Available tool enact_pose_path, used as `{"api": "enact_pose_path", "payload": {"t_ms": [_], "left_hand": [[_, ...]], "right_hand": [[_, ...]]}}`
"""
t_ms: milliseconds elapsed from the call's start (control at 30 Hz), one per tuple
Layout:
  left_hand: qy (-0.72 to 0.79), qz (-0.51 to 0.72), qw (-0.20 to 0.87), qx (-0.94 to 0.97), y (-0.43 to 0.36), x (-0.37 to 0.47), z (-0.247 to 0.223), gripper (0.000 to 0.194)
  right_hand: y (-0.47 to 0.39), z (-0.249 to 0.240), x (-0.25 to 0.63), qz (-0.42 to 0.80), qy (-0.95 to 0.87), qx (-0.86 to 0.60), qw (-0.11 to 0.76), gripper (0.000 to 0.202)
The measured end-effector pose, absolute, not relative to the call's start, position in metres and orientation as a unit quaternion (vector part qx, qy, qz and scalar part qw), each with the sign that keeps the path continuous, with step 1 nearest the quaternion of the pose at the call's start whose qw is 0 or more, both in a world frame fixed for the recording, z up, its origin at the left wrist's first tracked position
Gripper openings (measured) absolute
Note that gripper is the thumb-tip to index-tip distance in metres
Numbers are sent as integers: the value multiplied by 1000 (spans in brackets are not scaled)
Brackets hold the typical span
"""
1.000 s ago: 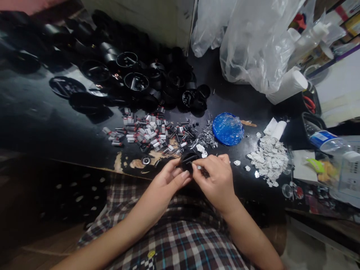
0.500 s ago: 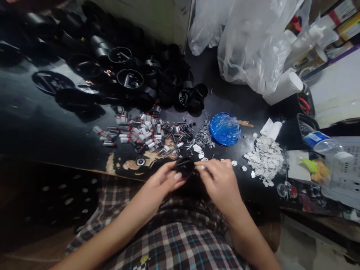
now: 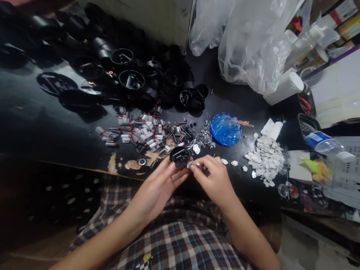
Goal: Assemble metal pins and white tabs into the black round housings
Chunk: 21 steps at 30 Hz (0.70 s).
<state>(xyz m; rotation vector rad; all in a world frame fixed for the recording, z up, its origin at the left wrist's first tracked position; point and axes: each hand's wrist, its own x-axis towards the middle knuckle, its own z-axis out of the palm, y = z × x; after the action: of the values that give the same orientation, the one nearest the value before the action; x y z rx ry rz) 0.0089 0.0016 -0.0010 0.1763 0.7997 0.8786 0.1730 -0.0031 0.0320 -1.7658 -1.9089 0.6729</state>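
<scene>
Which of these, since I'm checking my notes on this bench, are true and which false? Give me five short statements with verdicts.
1. The left hand holds a round black part. True.
2. The right hand is at the pile of white pieces. False: it is close to the black part.
3. The blue lid lies on the far side of the right hand. True.
4. Every white piece is in the pile. False: a few lie apart, toward the right hand.
5. A ring lies near the table's near edge. True.
</scene>
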Motion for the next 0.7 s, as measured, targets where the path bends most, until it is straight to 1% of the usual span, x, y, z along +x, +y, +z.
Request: {"api": "enact_pose_path", "payload": {"t_ms": [100,300,467,600,700], "left_hand": [[368,414,830,69,3,7,0,14],[389,407,823,67,3,6,1,10],[421,404,801,135,0,9,1,25],[430,400,795,150,-3,10,2,31],[425,397,798,160,-4,10,3,33]], "right_hand": [[-7,32,168,232,-708,-615,259,8],[-9,29,169,183,-761,-562,267,8],[-9,28,165,145,-774,-548,280,5],[-8,27,164,136,-769,-554,288,4],[-8,27,164,135,-769,-560,278,5]]}}
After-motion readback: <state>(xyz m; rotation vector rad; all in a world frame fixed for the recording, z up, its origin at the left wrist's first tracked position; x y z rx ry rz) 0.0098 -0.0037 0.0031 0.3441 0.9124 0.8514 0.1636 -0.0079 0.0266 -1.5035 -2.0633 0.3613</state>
